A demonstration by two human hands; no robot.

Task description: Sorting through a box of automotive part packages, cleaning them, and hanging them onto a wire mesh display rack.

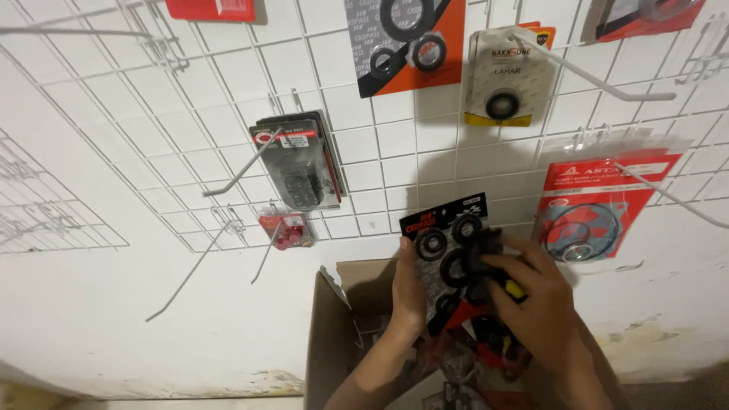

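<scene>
Both hands on one seal pack, above the cardboard box (328,334).
Your left hand (408,292) grips the black-orange seal pack (444,250) by its edge; your right hand (535,300) clasps the front, steadying it below the wire rack (395,152).

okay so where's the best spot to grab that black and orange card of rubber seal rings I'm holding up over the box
Probably by the bare left edge of the seal pack, from the side, as the left hand does: the card is flat and upright, and the right hand covers the bulging rings.
</scene>
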